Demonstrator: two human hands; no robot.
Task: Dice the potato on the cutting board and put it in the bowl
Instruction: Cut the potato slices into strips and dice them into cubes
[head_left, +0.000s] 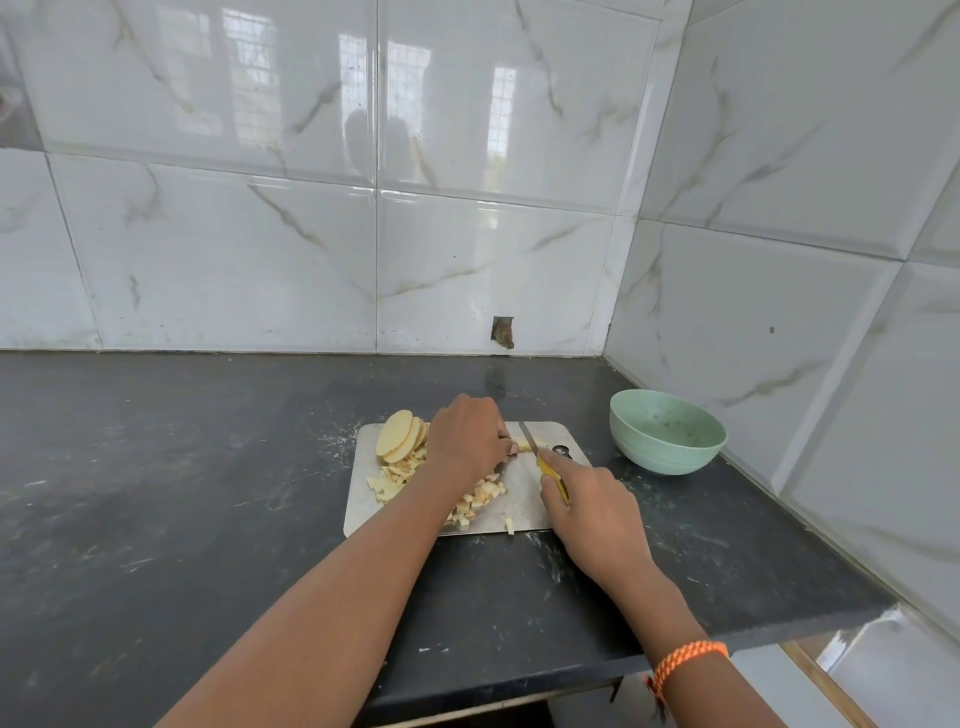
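A steel cutting board lies on the dark counter. At its far left corner leans a stack of round potato slices. Diced potato pieces lie scattered across the board's left and middle. My left hand curls over potato strips at the board's far edge and holds them down. My right hand grips a yellow-handled knife, its blade resting across the strips just right of my left fingers. A pale green bowl stands right of the board, with only specks inside.
The black counter stretches wide to the left. Tiled walls meet in a corner behind the bowl. The counter's front edge runs close below the board at the right. One loose potato piece sits at the board's near edge.
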